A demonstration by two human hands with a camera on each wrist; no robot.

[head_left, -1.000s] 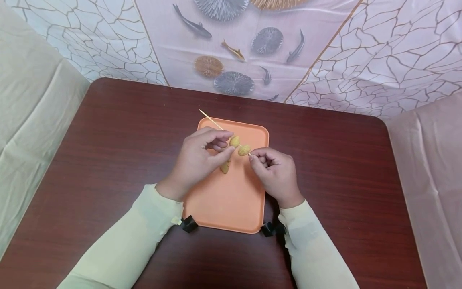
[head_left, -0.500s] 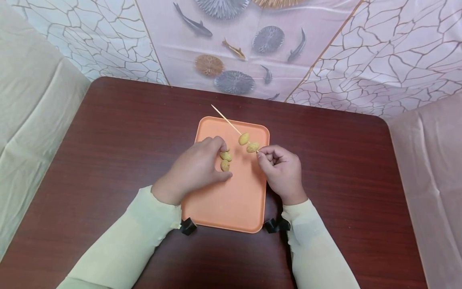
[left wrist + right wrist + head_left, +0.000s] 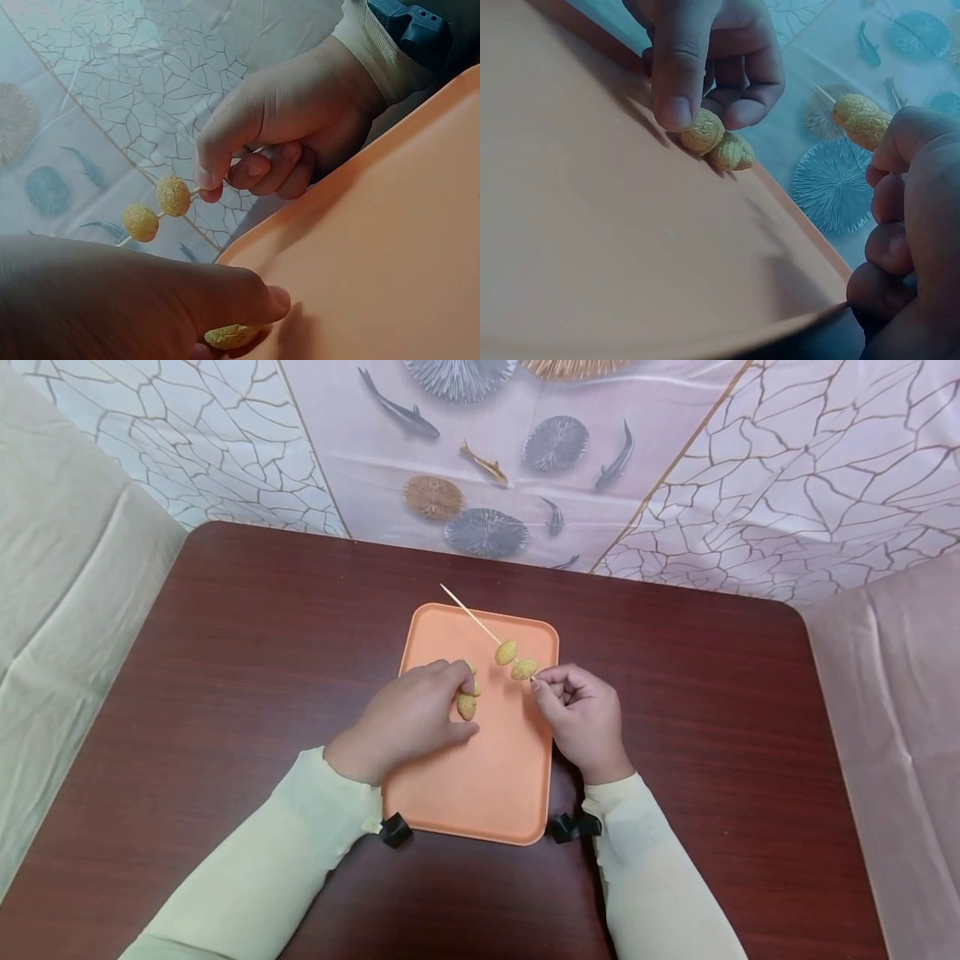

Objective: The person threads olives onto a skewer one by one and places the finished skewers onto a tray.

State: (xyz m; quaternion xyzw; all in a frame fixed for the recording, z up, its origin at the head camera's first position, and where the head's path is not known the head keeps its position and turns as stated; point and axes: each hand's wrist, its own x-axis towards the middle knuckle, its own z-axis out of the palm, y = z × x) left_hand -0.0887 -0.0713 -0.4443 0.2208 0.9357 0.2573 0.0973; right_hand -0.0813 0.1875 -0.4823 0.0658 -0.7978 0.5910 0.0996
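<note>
My right hand (image 3: 581, 718) pinches a thin bamboo skewer (image 3: 471, 614) near its end. Two yellow, wrinkled oval pieces are threaded on it, one piece (image 3: 523, 670) close to my fingertips and the other piece (image 3: 506, 652) further along. The skewer's long bare part points up and to the left. My left hand (image 3: 408, 714) is over the orange tray (image 3: 487, 785), thumb and fingers apart around loose yellow pieces (image 3: 467, 707) of the same kind. In the right wrist view, the left thumb is right at one loose piece (image 3: 701, 133), with another piece (image 3: 733, 152) beside it.
The tray lies on a dark red-brown table (image 3: 720, 735). Black wrist devices (image 3: 396, 831) hang near the tray's front edge. Behind the table hangs a patterned cloth (image 3: 487, 460), and pale cloths (image 3: 67, 593) flank both sides.
My left hand has left the skewer and come down to the loose pieces on the tray. My right hand has shifted slightly right, carrying the skewer with its two pieces.
</note>
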